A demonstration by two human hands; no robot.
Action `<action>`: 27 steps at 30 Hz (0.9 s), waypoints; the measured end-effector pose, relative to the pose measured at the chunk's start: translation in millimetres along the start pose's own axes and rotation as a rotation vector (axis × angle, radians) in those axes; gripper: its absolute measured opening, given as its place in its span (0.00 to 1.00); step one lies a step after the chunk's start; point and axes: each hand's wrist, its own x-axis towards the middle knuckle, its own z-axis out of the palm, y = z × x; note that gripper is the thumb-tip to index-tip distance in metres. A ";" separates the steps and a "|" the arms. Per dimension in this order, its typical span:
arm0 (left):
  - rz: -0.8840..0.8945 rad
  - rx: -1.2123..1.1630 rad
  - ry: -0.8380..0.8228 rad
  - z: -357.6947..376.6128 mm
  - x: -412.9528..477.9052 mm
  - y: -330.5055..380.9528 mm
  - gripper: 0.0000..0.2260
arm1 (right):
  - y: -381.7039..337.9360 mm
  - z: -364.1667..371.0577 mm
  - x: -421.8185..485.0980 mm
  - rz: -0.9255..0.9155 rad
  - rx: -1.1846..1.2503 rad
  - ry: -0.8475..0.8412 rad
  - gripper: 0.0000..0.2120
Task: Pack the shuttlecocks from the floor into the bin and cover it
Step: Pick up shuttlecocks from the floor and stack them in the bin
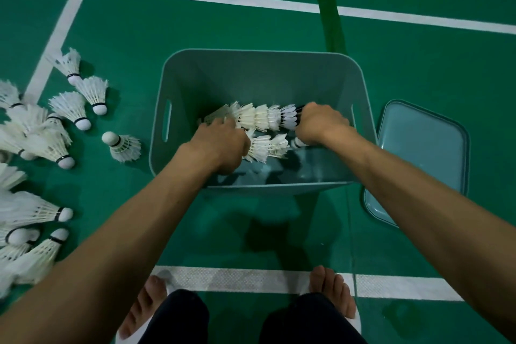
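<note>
Green court floor [195,31], left hand [220,145] and right hand [318,123] gripping white feathered shuttlecock stack [262,117], teal bin [251,64]

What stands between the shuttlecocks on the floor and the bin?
Nothing visible: the bin is open, its lid on the floor at its right. The left hand and right hand hold a shuttlecock row inside it.
</note>
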 end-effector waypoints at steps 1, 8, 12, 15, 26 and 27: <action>0.003 -0.014 -0.031 0.8 1.1 -1.3 0.20 | 0.6 3.2 5.7 0.042 0.120 -0.045 0.04; -0.015 -0.044 -0.153 0.7 5.3 -0.5 0.34 | 1.8 20.4 20.1 0.196 0.539 -0.345 0.12; -0.031 -0.031 -0.173 2.3 6.4 0.3 0.37 | -5.9 21.6 19.4 0.181 0.643 -0.362 0.10; -0.027 -0.043 -0.180 1.0 4.7 -0.2 0.36 | -7.4 21.9 20.4 0.153 0.649 -0.353 0.14; 0.068 -0.478 0.196 -26.8 -30.2 -23.4 0.25 | -12.0 -20.4 -17.6 0.017 0.416 0.062 0.09; 0.074 -0.551 0.309 -28.1 -40.0 -29.6 0.24 | -19.4 -25.1 -25.5 -0.015 0.429 0.123 0.09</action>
